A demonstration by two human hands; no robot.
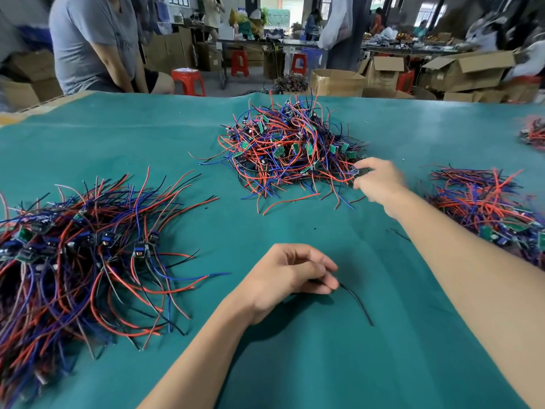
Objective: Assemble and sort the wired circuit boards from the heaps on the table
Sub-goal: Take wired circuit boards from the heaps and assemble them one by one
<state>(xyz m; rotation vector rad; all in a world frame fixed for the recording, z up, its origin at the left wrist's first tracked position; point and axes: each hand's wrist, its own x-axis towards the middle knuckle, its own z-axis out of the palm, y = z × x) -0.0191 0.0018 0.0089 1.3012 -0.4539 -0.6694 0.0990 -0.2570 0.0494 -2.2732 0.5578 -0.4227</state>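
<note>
Three heaps of small green circuit boards with red, blue and black wires lie on the green table cloth (295, 364). The middle heap (289, 149) sits at the centre back, a big heap (82, 255) at the left, a third heap (486, 208) at the right. My right hand (380, 181) reaches to the middle heap's right edge and pinches a small dark board (362, 171) there. My left hand (292, 276) rests on the cloth near the centre, its curled fingers pinching the end of a loose black wire (358, 305).
A fourth small heap (533, 134) shows at the far right edge. A person in a grey shirt (94, 42) sits behind the table's far left. Cardboard boxes (469, 72) and red stools (188, 81) stand on the floor beyond.
</note>
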